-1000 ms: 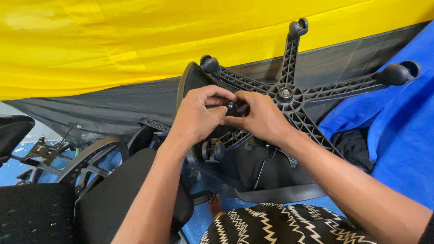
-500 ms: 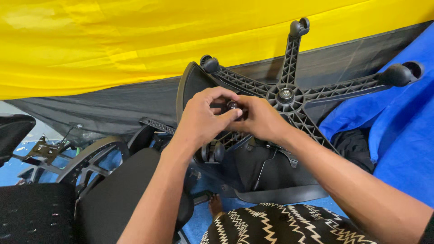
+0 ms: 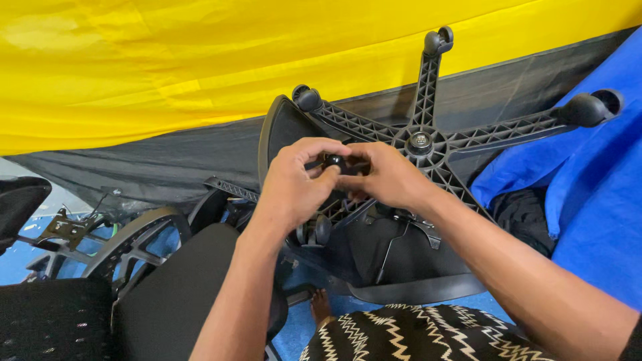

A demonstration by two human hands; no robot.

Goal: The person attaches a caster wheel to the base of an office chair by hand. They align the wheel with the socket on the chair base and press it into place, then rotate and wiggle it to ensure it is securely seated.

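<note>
A black five-armed chair base (image 3: pixel 428 137) stands upside down in front of me, with its ribbed arms spread out. Both hands meet in front of its left side. My left hand (image 3: pixel 294 180) and my right hand (image 3: pixel 384 177) pinch a small black caster wheel (image 3: pixel 334 161) between their fingertips. Casters sit on the ends of other arms: one at the top (image 3: pixel 438 40), one at the upper left (image 3: pixel 306 98), one at the right (image 3: pixel 588 108). Another caster (image 3: pixel 317 230) shows below my left wrist. Which arm the held caster belongs to is hidden by my fingers.
Yellow cloth (image 3: pixel 200 60) and dark grey cloth (image 3: pixel 174 160) hang behind the base. Blue sheeting (image 3: pixel 595 207) lies at the right. Black chair seats (image 3: pixel 167 294) and a round black frame (image 3: pixel 134 241) crowd the lower left. A zigzag-patterned cloth (image 3: pixel 428 331) covers my lap.
My hands stayed together on the small caster and shifted slightly left; the fingers regripped it. The chair base has not moved.
</note>
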